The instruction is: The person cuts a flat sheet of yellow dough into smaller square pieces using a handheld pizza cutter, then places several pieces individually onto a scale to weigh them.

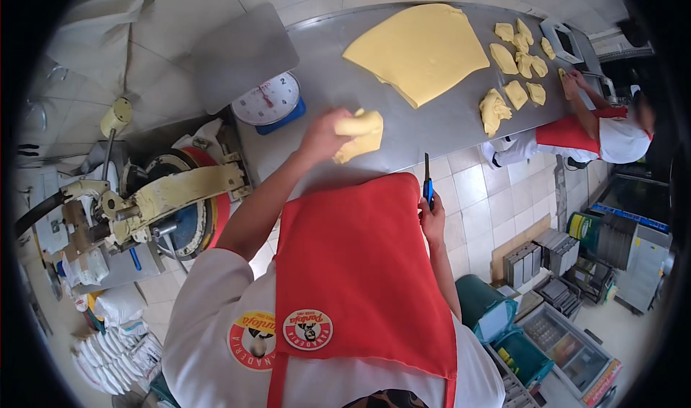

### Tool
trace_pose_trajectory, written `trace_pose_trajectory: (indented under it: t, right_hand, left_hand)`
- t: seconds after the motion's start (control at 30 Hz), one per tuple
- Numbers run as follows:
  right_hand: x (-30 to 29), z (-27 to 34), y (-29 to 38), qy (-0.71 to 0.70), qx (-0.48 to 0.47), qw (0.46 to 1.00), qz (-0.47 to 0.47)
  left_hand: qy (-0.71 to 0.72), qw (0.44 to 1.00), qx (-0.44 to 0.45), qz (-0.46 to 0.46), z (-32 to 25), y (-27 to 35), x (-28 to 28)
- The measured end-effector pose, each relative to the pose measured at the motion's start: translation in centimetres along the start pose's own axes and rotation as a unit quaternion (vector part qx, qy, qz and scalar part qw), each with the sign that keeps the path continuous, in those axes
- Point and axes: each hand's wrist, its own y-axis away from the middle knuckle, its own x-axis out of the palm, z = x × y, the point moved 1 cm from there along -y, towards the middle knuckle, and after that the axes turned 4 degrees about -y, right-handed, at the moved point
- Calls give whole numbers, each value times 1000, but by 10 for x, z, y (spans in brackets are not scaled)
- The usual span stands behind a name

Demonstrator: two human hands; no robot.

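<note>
My left hand (pixel 325 132) grips a folded piece of yellow dough (pixel 367 138) over the near part of the steel table (pixel 318 46), just right of and nearer than the dial scale (pixel 267 99). In my right hand (pixel 432 219), low beside the red apron, is a blue snap-off utility knife (pixel 428 189) with its long blade extended towards the table. A large folded sheet of yellow dough (pixel 421 49) lies on the table beyond both hands. Several cut dough pieces (pixel 503 58) and a crumpled dough lump (pixel 494 111) lie to its right.
A co-worker (pixel 583 132) in a red apron handles a small dough piece at the table's right end, beside a white container (pixel 562 40). A machine with a cream metal arm (pixel 178 192) stands at the left. Green bins (pixel 483 305) and stacked metal pans (pixel 523 262) are on the right.
</note>
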Motion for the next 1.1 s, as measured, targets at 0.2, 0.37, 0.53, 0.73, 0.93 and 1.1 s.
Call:
trace_pose_trajectory:
  t: [0.2, 0.37, 0.53, 0.73, 0.93, 1.1]
  right_hand:
    - [8, -19, -1, -20, -36, 999, -9]
    - [25, 6, -1, -44, -48, 998, 10]
    - [32, -2, 4, -75, -70, 995, 8]
    - [38, -20, 23, -51, -45, 997, -20]
    - [55, -47, 45, -93, -38, 994, -36]
    - [73, -82, 67, -135, -18, 989, -51]
  left_hand:
    - [70, 987, -19, -146, -44, -32, -170]
    - [174, 962, -20, -209, 22, -65, -263]
    - [42, 966, -162, -199, 56, -57, -280]
    - [26, 954, -166, -247, 47, -30, -257]
    - [-97, 952, -92, -274, 55, -18, -250]
    - [-133, 945, -89, -284, 57, -20, -248]
